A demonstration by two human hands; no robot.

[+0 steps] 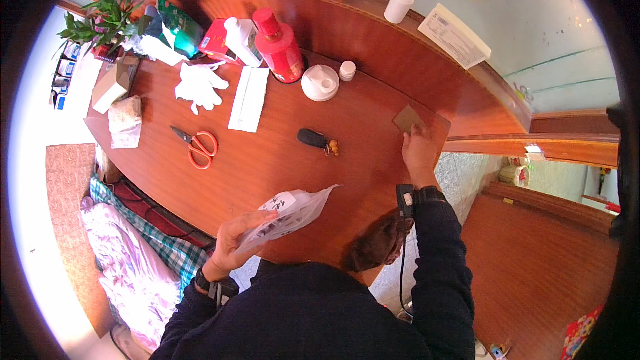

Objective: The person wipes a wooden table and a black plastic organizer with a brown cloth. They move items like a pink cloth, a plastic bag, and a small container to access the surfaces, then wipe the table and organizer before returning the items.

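The person wears a black long-sleeved top (320,313), dark wrist straps (429,195), and at right one thin black cable (401,273).

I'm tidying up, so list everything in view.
Table: 1, brown, centre
Plastic bag: 1, clear, near edge
Card: 1, brown, right
Scissors: 1, orange handles, left
Key fob: 1, black, centre
Glove: 1 or more, white, back
Folded sheet: 1, white, back
Bottles: 2, red and white, back
Box: 1, red, back
Round container: 1, white, back
Jar: 1, white, back
Spray bottle: 1, white, ledge
Carton: 1, white, ledge
Potted plant: 1, green, left
Checked cloth: 1, green, lower left
Left hand: 1, black-sleeved, holding bag
Right hand: 1, black-sleeved, at card
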